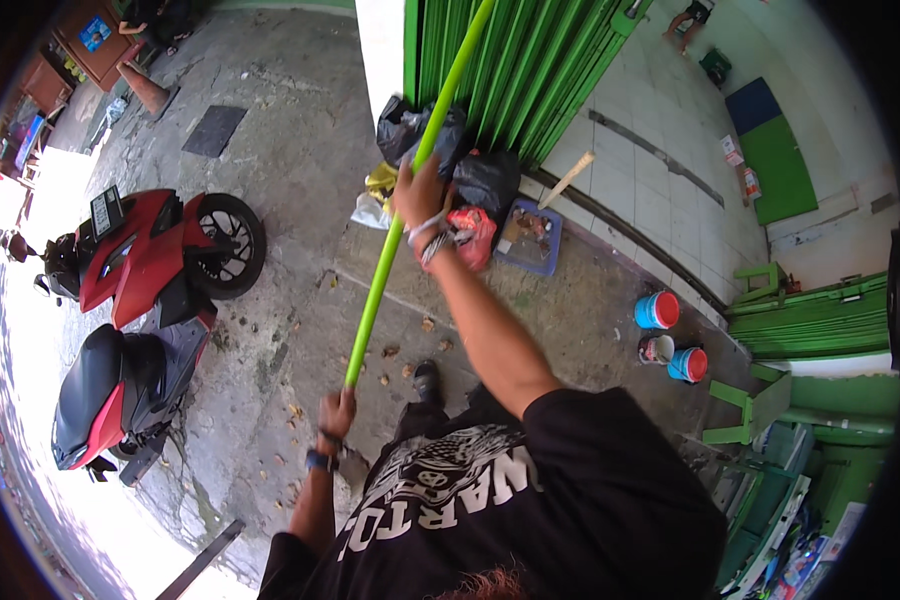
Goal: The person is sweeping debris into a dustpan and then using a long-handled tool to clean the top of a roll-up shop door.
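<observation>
A long bright green pole (380, 268) slants up from my waist and leaves the picture at the top, so its far end is out of sight. Its lower end sits in my left hand (337, 412), fingers wrapped round it. Farther up, my right hand (420, 192) grips the same pole with the arm stretched out. Behind and beside that hand lie black garbage bags (486, 180), a yellow bag (381, 182) and a red plastic bag (473, 238). A blue plastic bin (530, 262) with litter in it stands to their right.
A red motorcycle (135, 250) is parked at left. A folding green shutter (515, 75) borders the white tiled floor (630, 150). Red-and-blue buckets (657, 310) and a green stool (745, 405) stand at right. Dry leaves (390, 351) dot the concrete. People are partly visible far off.
</observation>
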Tool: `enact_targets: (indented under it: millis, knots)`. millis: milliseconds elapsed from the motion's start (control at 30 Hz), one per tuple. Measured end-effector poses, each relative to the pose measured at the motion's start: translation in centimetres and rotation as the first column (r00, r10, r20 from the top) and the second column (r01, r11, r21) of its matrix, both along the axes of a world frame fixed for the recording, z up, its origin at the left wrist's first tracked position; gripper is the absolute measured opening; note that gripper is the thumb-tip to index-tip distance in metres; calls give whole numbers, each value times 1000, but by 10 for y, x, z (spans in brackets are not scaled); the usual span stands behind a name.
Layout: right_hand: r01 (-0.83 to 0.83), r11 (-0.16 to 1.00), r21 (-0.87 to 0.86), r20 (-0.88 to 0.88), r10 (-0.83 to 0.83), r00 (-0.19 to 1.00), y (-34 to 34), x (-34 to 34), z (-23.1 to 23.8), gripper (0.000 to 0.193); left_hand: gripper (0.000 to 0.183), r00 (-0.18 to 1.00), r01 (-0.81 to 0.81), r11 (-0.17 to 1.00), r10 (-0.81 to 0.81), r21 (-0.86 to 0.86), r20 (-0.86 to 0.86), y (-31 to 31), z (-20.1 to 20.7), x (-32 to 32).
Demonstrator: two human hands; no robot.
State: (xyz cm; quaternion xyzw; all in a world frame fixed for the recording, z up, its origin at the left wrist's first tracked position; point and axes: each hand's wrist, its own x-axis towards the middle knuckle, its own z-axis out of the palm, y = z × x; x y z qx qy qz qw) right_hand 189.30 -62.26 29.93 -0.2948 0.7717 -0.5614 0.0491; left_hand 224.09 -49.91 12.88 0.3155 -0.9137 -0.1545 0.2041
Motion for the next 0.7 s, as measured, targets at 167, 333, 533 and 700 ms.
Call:
enact_targets:
  millis: [167, 333, 533, 700]
  knots:
    - [-149, 989, 5, 433, 132, 892, 31, 64, -57, 47, 47, 877, -345, 341, 449, 874, 171, 42, -38, 69]
    - [-173, 935, -310, -161, 128, 979, -1, 15, 76, 29, 43, 941, -140, 731, 308, 668, -140, -35, 36, -40]
    - [-86, 945, -316, 23, 98, 995, -7, -43, 37, 29, 48, 979, -124, 869, 187, 479, -85, -38, 32, -61]
    - [-39, 999, 29, 472, 21, 881, 42, 40, -129, 34, 54, 896, -440, 605, 249, 663, 367, 42, -2, 49]
